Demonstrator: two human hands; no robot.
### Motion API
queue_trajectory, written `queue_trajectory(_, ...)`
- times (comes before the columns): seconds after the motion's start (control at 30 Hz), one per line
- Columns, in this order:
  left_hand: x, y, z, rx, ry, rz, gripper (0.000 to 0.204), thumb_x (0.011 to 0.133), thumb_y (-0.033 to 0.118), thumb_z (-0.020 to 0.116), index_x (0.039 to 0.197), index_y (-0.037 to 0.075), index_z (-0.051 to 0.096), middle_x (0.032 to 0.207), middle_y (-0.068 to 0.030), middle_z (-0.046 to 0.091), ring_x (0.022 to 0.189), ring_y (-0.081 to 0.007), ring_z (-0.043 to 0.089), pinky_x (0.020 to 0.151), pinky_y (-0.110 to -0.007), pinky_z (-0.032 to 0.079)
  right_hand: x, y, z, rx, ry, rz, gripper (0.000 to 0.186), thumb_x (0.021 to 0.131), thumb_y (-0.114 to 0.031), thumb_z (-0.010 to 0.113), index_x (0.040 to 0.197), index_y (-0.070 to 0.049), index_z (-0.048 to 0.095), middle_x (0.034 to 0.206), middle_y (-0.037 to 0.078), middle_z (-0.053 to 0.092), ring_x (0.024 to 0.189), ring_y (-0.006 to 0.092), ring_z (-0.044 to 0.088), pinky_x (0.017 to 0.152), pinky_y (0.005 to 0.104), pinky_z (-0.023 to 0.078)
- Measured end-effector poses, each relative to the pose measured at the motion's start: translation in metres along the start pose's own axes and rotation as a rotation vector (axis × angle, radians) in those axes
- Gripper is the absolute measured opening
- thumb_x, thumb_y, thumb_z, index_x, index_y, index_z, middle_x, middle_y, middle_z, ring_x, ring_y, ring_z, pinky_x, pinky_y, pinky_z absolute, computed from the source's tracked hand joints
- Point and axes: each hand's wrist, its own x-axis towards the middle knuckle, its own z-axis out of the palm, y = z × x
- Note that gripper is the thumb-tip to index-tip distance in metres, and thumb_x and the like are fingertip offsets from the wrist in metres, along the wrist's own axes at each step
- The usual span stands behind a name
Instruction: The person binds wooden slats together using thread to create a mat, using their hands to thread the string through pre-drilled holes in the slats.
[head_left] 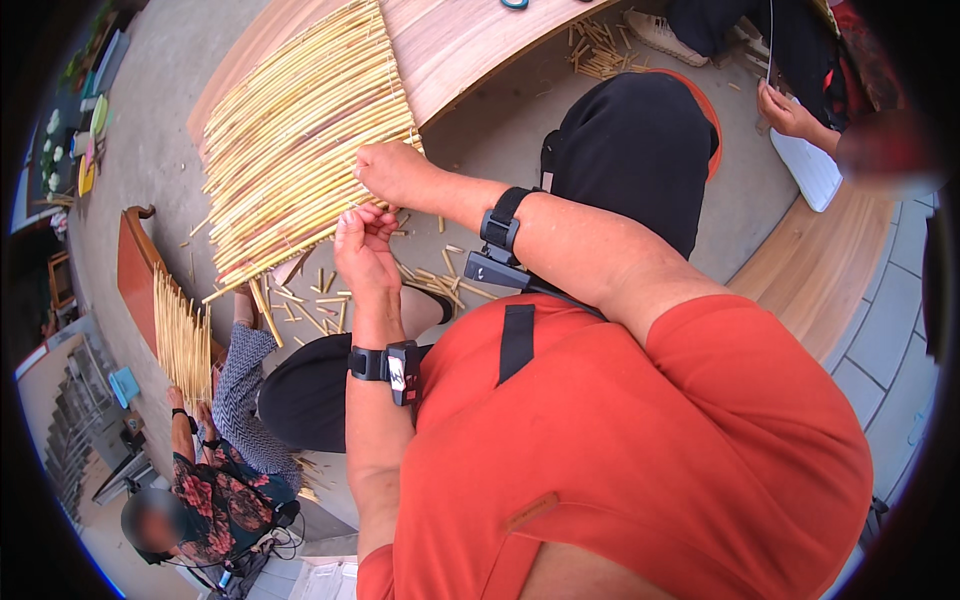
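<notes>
A mat of yellow reed stalks (300, 130), laid side by side and tied with thin thread along its right edge, rests on a wood-grain board and overhangs its near end. My right hand (396, 172) is closed at the mat's near right corner, its fingertips turned down and mostly hidden. Just below it, my left hand (366, 245) is raised with thumb and fingers pinched together, close to the stalk ends. Whatever lies between the fingers of either hand is too small or hidden to make out.
The wood-grain board (470, 40) extends to the right. Cut stalk pieces (325, 305) litter the floor under my hands, and more offcuts (600, 55) lie farther off. At the left a person handles another stalk mat (182, 335); a person's hand (787, 112) holds a thin strand at the right.
</notes>
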Motion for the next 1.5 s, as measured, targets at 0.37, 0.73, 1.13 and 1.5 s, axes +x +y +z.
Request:
queue_trajectory(0.37, 0.007, 0.007, 0.006, 0.076, -0.076, 0.01, 0.026, 0.096, 0.017, 0.048, 0.072, 0.007, 0.05, 0.069, -0.0033, 0.049, 0.059, -0.0145, 0.044, 0.057, -0.028, 0.038, 0.003, -0.001, 0.002, -0.294, -0.11, -0.053, 0.019, 0.086, -0.017, 0.053, 0.078, -0.002, 0.062, 0.07, 0.019, 0.065, 0.063, 0.0321, 0.065, 0.06, 0.042, 0.052)
queue_trajectory(0.73, 0.059, 0.127, 0.02, 0.642, -0.114, 0.288, 0.043, 0.09, 0.016, 0.064, 0.13, 0.007, 0.053, 0.116, -0.0062, 0.059, 0.092, -0.0151, 0.062, 0.077, -0.027, 0.051, 0.02, -0.022, -0.044, 0.501, 0.053, 0.168, 0.01, 0.088, -0.01, 0.06, 0.086, -0.001, 0.064, 0.069, 0.003, 0.06, 0.055, 0.0085, 0.058, 0.05, 0.0237, 0.053)
queue_trajectory(1.13, 0.005, 0.04, -0.07, 0.388, 0.022, -0.582, 0.068, 0.085, 0.051, 0.065, 0.125, -0.001, 0.046, 0.105, -0.0172, 0.063, 0.086, -0.0273, 0.067, 0.07, -0.041, 0.056, -0.016, -0.13, -0.112, 0.673, 0.118, -0.203, 0.013, 0.091, -0.012, 0.061, 0.09, 0.0, 0.056, 0.062, 0.005, 0.059, 0.042, 0.007, 0.051, 0.039, 0.0211, 0.045)
queue_trajectory(1.5, 0.043, -0.006, -0.069, -0.282, 0.194, -0.402, 0.069, 0.086, 0.044, 0.068, 0.133, 0.002, 0.041, 0.13, -0.023, 0.046, 0.12, -0.0373, 0.047, 0.096, -0.055, 0.043, 0.051, -0.178, -0.133, 0.558, 0.144, -0.314, 0.014, 0.094, -0.015, 0.059, 0.092, -0.002, 0.057, 0.054, -0.001, 0.051, 0.038, 0.0056, 0.044, 0.046, 0.0234, 0.052)
